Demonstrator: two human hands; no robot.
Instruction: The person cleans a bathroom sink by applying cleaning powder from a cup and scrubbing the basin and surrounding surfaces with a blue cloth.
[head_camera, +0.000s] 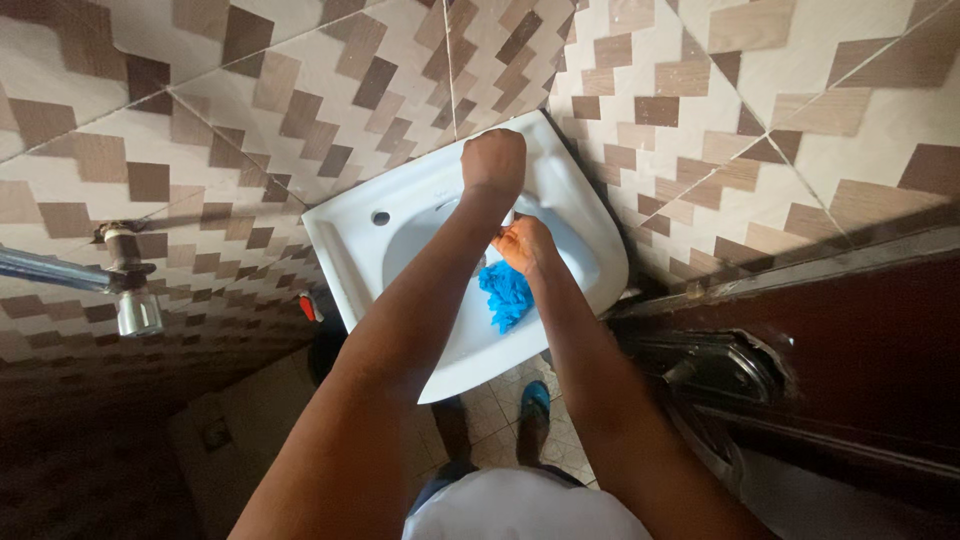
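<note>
The left hand was fisted at the back of the white ceramic wall basin. The right hand, fingers closed, gripped a blue mesh sponge hanging inside the bowl.

Bare arms, no sleeves; white top, blue shoe.
</note>
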